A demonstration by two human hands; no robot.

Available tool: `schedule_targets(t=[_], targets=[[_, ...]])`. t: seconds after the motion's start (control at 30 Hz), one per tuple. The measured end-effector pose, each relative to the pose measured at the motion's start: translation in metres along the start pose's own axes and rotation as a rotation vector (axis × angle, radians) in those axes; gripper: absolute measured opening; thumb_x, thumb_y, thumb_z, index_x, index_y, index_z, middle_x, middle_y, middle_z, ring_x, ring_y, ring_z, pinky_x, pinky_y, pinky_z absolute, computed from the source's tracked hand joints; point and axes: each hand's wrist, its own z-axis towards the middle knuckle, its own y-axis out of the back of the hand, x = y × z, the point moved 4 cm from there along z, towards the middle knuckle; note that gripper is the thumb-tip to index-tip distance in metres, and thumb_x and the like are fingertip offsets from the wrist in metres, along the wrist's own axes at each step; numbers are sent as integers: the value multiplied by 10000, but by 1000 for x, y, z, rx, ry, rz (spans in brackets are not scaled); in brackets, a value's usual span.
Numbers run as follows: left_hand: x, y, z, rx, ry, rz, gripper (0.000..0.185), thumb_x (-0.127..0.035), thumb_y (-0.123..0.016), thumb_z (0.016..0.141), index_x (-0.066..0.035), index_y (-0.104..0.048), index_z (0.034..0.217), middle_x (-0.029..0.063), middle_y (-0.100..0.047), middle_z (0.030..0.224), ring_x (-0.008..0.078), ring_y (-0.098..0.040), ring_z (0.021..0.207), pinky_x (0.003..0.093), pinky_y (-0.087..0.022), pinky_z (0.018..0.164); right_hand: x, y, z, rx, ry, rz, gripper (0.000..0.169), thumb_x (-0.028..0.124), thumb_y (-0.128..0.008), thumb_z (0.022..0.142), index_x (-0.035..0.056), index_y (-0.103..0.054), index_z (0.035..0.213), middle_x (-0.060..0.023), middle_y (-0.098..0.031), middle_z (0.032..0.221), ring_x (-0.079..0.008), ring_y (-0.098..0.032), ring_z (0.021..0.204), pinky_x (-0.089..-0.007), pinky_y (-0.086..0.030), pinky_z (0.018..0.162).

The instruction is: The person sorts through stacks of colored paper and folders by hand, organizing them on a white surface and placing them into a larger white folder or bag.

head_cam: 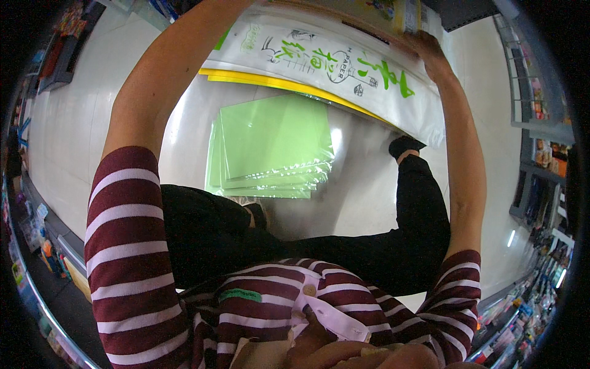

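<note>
My right hand [426, 48] is raised at the upper right, blurred, at the edge of the lower shelf items; its grip cannot be made out. My left arm reaches up past the top edge, and the left hand is out of view. Between my arms lies a large white plastic package of paper [313, 60] with green and black print. Yellow sheets [276, 85] show along its near edge. Below, on the shiny floor, several green paper packs [276, 138] in clear wrap lie in a fanned, overlapping pile.
A dark shelf [465, 11] stands at the top right. Stocked shelves curve along the right side [548, 157] and the lower left [50, 249]. My black-shod feet [405, 145] and bent legs in black trousers are around the green pile.
</note>
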Motion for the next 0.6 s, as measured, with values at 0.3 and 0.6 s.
schedule_targets(t=[0.3,0.6], targets=[[-3,-2,0,14,-13,17,441,-169,-654,719,-45,-517,1120,116,-536,1126,232,-483,1034,339,-394,869,3,-4,-4,-52,19,-78,382,374,-649,751,27,-622,907,-70,-625,810,-148,-538,698,-297,-418,673],[-4,-2,-6,22,-23,31,464,-192,-664,713,-55,-514,1130,117,-530,1139,235,-475,1049,343,-389,881,-3,-2,4,-18,40,-50,346,265,-631,779,-30,-585,953,-84,-635,865,-149,-577,776,-276,-419,749]])
